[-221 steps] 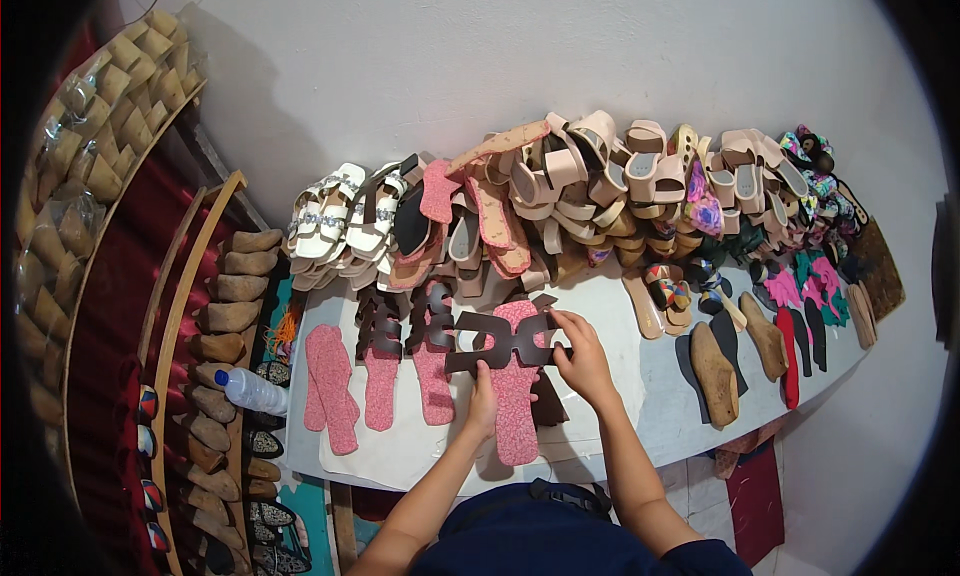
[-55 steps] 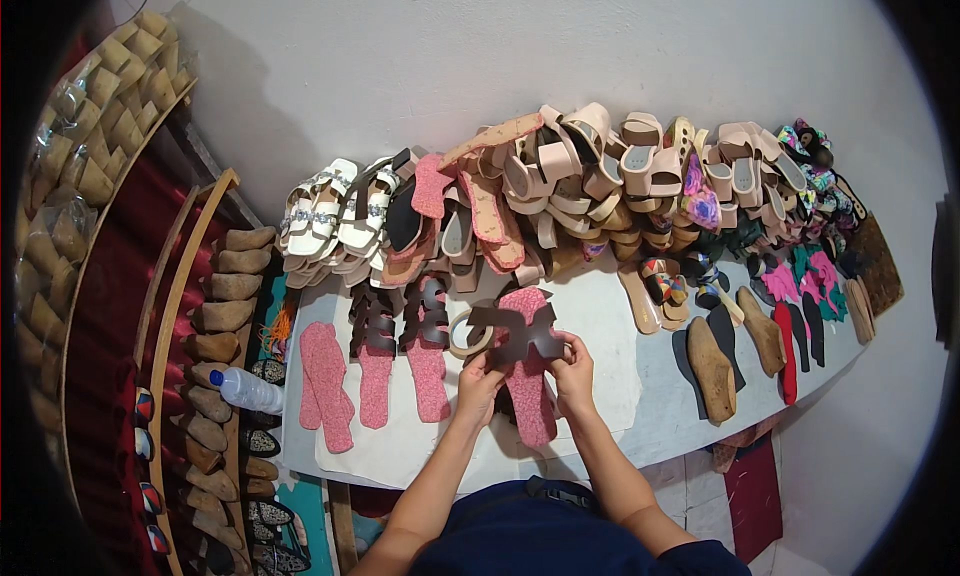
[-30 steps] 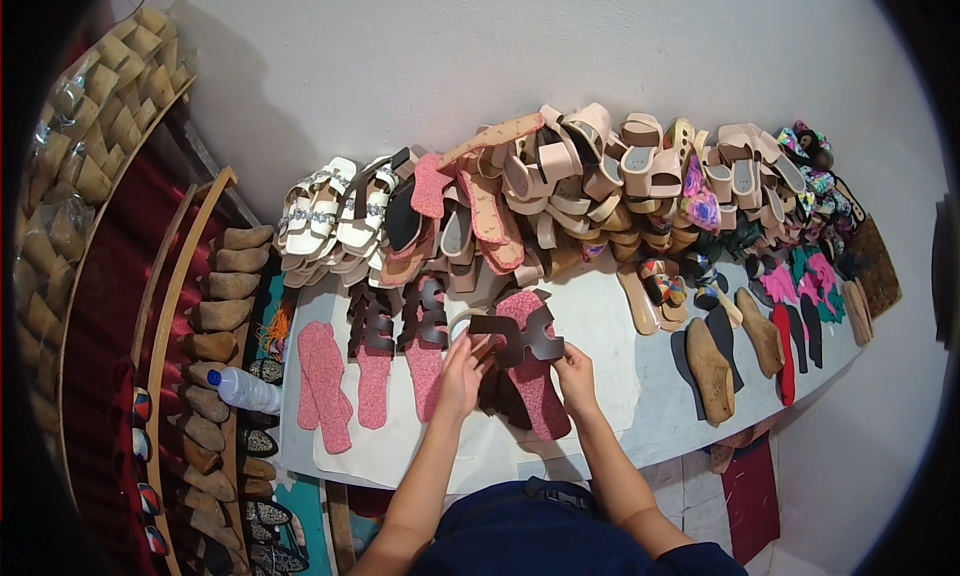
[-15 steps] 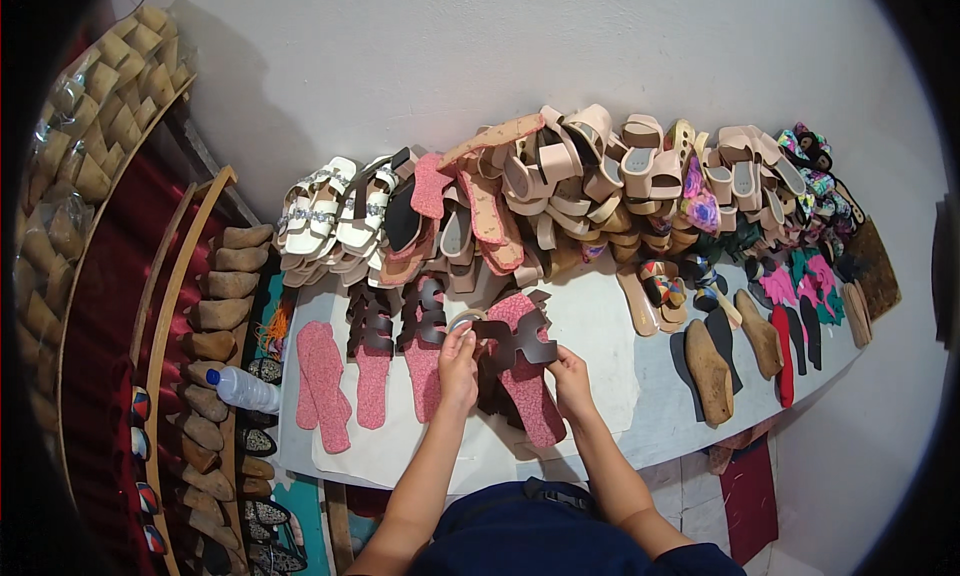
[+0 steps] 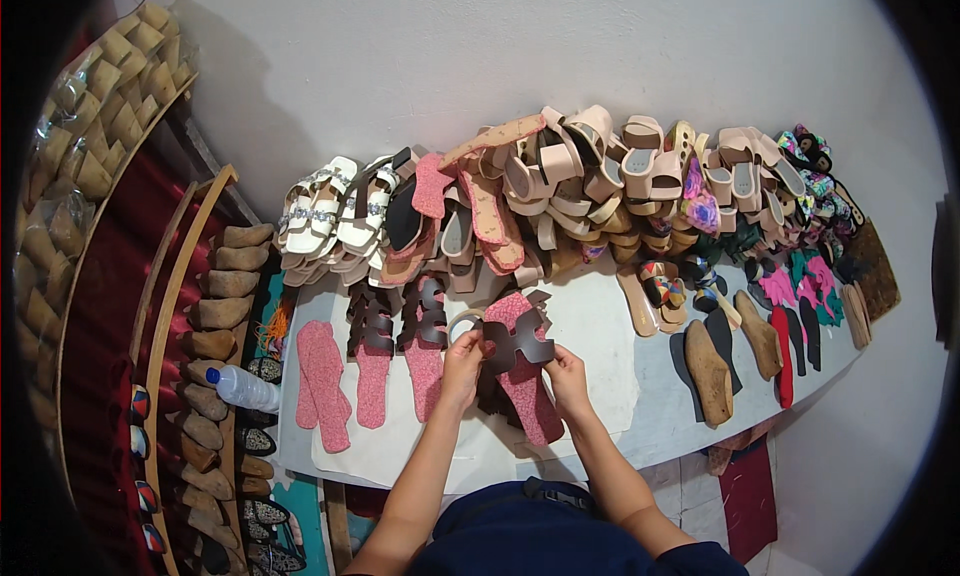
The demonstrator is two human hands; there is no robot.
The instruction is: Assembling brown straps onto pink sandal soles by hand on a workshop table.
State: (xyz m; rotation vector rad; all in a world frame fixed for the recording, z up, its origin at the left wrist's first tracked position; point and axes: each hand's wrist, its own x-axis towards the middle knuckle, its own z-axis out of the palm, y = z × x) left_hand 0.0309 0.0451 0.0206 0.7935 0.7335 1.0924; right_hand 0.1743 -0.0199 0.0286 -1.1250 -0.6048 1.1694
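Observation:
A dark brown cut-out sandal upper [image 5: 520, 346] lies across a pink patterned insole [image 5: 527, 396] in front of me. My left hand [image 5: 463, 370] pinches the upper's left end, and my right hand [image 5: 569, 382] grips its right end. Under the insole, more dark brown pieces show in part. Just beyond my left hand is a pale tape roll [image 5: 464, 323], partly hidden. To the left lie two pink insoles with brown uppers at their far ends, one insole [image 5: 372, 391] beside another [image 5: 425, 381]. Further left, two bare pink insoles [image 5: 323, 386] overlap.
White sandals [image 5: 318, 221] and beige sandals [image 5: 640, 166] are heaped along the wall. Wooden shoe lasts [image 5: 709, 371] and dark sole pieces lie at the right of the table [image 5: 650, 421]. A plastic bottle [image 5: 243, 389] and a rack of lasts [image 5: 222, 286] stand left.
The brown upper has shifted slightly over the insole, and its left end sits lower. My left hand has moved a little to the right; both hands keep their grip.

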